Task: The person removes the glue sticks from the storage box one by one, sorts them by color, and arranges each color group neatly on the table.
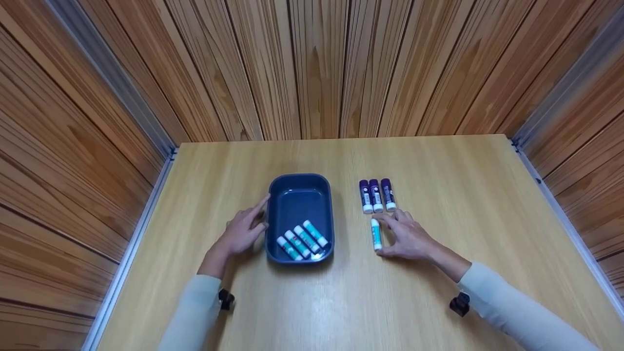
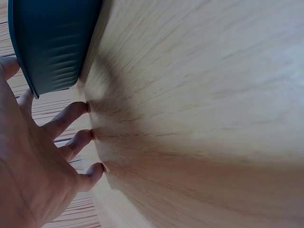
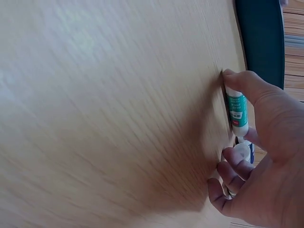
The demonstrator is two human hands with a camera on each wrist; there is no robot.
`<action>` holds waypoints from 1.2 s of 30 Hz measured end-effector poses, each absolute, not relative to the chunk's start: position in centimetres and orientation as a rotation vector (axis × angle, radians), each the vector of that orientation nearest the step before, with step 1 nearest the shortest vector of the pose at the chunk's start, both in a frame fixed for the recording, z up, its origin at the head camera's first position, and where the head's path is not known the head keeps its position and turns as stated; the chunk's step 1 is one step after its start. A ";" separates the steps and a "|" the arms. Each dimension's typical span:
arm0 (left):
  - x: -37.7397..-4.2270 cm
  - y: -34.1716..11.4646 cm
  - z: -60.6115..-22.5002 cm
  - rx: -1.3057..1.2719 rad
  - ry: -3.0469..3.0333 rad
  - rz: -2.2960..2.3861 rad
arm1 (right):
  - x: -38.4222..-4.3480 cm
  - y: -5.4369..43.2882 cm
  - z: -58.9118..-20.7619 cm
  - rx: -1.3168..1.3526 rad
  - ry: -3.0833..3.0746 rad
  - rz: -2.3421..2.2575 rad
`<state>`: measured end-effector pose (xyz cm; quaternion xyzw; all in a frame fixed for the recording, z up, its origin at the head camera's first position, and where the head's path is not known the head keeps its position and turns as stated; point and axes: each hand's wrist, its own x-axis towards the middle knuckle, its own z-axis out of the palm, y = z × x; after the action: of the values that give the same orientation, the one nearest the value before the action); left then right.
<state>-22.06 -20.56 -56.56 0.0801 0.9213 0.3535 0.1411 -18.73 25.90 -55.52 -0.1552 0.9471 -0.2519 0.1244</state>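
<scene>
My right hand [image 1: 407, 236] holds a white and teal glue stick [image 1: 376, 235] by its ends, thumb at the near end and index finger at the far end. In the right wrist view the glue stick [image 3: 237, 110] lies along the table, the other fingers [image 3: 230, 178] bent beside it. My left hand [image 1: 241, 230] touches the left side of a dark blue tray [image 1: 300, 207] with thumb and index finger. In the left wrist view its other fingertips [image 2: 76, 142] rest on the table. Several teal glue sticks [image 1: 305, 238] lie slanted side by side in the tray's near end.
Three purple glue sticks [image 1: 375, 195] with white ends lie in a row just beyond my right hand. The light wooden table [image 1: 312, 307] meets wood-plank walls [image 1: 317, 73] at the back and sides, with metal rails [image 1: 131, 253] along the side edges.
</scene>
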 end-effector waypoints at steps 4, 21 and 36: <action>-22.1 -20.6 -56.6 0.248 2.668 1.017 | -18.8 25.8 -55.5 -0.443 2.752 -0.742; -22.2 -20.5 -56.5 0.246 2.657 1.015 | -18.9 26.1 -53.9 -0.455 2.697 -0.737; -22.1 -20.6 -56.6 0.262 2.681 1.018 | -20.1 23.4 -51.3 -0.581 2.680 -0.778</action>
<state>-22.08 -20.58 -56.64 0.0903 0.9230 0.3505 0.1303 -20.12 23.36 -51.26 -0.2017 0.9302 -0.2700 0.1452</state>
